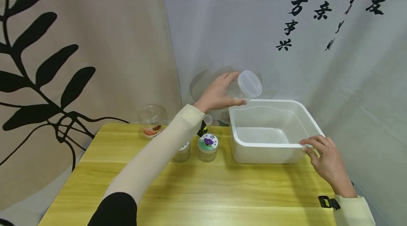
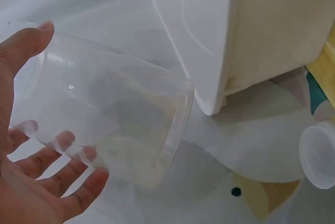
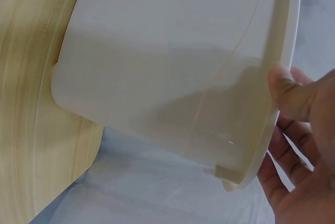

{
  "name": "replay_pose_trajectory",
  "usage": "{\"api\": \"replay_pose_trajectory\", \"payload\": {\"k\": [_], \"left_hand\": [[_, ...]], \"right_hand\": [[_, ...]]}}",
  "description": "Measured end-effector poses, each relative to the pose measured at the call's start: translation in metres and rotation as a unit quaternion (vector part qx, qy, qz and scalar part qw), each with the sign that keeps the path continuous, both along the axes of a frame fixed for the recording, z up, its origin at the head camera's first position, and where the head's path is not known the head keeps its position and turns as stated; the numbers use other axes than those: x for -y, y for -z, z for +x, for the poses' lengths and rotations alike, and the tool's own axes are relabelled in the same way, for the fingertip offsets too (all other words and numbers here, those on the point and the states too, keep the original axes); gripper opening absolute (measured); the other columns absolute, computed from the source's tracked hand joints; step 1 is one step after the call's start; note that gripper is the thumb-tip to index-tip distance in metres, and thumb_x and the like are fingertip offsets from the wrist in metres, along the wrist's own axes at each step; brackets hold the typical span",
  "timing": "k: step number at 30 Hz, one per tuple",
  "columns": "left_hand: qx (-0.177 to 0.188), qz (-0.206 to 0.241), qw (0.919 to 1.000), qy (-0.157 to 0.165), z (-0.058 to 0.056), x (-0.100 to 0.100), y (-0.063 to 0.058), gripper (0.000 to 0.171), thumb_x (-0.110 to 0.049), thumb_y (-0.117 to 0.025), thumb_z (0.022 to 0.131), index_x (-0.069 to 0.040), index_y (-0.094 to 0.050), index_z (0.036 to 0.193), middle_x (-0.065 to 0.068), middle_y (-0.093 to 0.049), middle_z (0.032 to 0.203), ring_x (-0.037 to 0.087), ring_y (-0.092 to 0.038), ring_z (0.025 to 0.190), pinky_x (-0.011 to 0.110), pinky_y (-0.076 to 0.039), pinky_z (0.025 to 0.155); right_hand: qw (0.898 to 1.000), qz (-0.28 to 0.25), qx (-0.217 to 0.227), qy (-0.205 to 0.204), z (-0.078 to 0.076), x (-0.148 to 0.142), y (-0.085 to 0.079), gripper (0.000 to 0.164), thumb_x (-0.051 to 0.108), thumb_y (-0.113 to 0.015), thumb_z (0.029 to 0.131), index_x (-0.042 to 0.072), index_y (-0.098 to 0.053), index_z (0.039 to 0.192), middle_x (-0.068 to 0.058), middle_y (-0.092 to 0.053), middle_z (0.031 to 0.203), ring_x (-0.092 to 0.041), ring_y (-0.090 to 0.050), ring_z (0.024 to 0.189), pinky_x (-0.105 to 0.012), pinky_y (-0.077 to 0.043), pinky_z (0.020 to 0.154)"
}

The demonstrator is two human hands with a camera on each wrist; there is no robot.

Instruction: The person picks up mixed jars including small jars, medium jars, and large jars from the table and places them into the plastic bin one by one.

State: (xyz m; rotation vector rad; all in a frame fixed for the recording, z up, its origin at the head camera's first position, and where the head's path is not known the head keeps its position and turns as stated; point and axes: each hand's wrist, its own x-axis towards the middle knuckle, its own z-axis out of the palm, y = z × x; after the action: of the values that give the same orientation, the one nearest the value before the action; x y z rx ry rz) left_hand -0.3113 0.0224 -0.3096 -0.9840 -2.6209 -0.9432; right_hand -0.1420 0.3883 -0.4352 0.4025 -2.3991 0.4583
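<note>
A clear plastic jar (image 2: 120,114) with a translucent white lid (image 1: 250,84) is held tilted in the air by my left hand (image 1: 219,93). In the left wrist view, the thumb and fingers of that hand curl round the jar's sides. Just right of it and lower stands a white plastic bin (image 1: 264,153) on the table, with its inside showing. My right hand (image 1: 329,162) pinches the bin's rim at the front right corner, thumb on the outer side.
Two small jars, one with a purple-flower lid (image 1: 208,142), stand left of the bin on the wooden table (image 1: 241,194). A larger clear jar (image 1: 150,120) with a red label is at the back left. A wall curtain (image 1: 222,24) hangs close behind.
</note>
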Motion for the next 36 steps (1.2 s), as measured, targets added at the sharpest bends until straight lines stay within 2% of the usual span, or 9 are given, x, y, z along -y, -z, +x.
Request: {"api": "replay_pose_trajectory", "payload": {"k": [7, 12, 18, 22, 26, 36], "left_hand": [[-0.003, -0.051, 0.9986, 0.009, -0.002, -0.025, -0.002, 0.097, -0.054, -0.085, 0.079, -0.027, -0.035, 0.158, 0.002, -0.046, 0.155, 0.023, -0.046, 0.14, 0.046, -0.046, 0.114], [-0.006, -0.095, 0.9955, 0.004, -0.002, -0.04, -0.001, 0.098, -0.058, -0.082, 0.08, -0.031, -0.031, 0.159, 0.001, -0.043, 0.157, 0.025, -0.045, 0.141, 0.046, -0.045, 0.114], [0.007, -0.121, 0.9926, -0.007, -0.003, -0.05, 0.004, 0.1, -0.061, -0.08, 0.081, -0.031, -0.028, 0.161, 0.001, -0.041, 0.16, 0.025, -0.043, 0.143, 0.047, -0.042, 0.117], [0.022, -0.127, 0.9915, -0.017, -0.003, -0.05, 0.006, 0.102, -0.064, -0.075, 0.084, -0.027, -0.024, 0.163, 0.003, -0.037, 0.162, 0.026, -0.04, 0.147, 0.045, -0.041, 0.119], [0.021, -0.127, 0.9914, -0.023, -0.004, -0.044, 0.007, 0.1, -0.066, -0.07, 0.087, -0.022, -0.022, 0.164, 0.005, -0.036, 0.162, 0.028, -0.038, 0.148, 0.045, -0.043, 0.118], [0.015, -0.098, 0.9948, -0.023, -0.005, -0.024, 0.013, 0.099, -0.068, -0.068, 0.087, -0.022, -0.025, 0.163, 0.008, -0.037, 0.161, 0.029, -0.039, 0.146, 0.047, -0.044, 0.117]], "right_hand": [[1.0, -0.001, -0.001, -0.001, -0.001, 0.001, 0.0, 0.034, -0.012, -0.084, 0.071, 0.01, -0.077, 0.096, -0.005, -0.067, 0.096, -0.015, -0.044, 0.089, -0.028, -0.032, 0.073], [1.0, -0.005, -0.005, -0.003, -0.001, 0.001, 0.001, 0.035, -0.013, -0.084, 0.07, 0.009, -0.077, 0.096, -0.006, -0.067, 0.096, -0.013, -0.042, 0.088, -0.028, -0.032, 0.073], [1.0, -0.001, -0.005, -0.005, -0.001, 0.004, 0.0, 0.034, -0.013, -0.084, 0.071, 0.009, -0.077, 0.097, -0.007, -0.068, 0.098, -0.02, -0.046, 0.09, -0.03, -0.033, 0.076], [1.0, -0.002, -0.005, -0.008, -0.002, 0.005, 0.0, 0.035, -0.012, -0.083, 0.071, 0.009, -0.077, 0.097, -0.006, -0.067, 0.098, -0.022, -0.047, 0.091, -0.031, -0.034, 0.077], [1.0, -0.005, -0.006, -0.013, -0.002, 0.006, 0.002, 0.036, -0.013, -0.083, 0.071, 0.01, -0.077, 0.097, -0.006, -0.067, 0.098, -0.022, -0.046, 0.091, -0.031, -0.033, 0.077], [1.0, -0.014, -0.005, -0.019, -0.002, 0.001, 0.002, 0.037, -0.015, -0.083, 0.07, 0.01, -0.078, 0.096, -0.005, -0.067, 0.097, -0.004, -0.039, 0.089, -0.026, -0.031, 0.072]]}}
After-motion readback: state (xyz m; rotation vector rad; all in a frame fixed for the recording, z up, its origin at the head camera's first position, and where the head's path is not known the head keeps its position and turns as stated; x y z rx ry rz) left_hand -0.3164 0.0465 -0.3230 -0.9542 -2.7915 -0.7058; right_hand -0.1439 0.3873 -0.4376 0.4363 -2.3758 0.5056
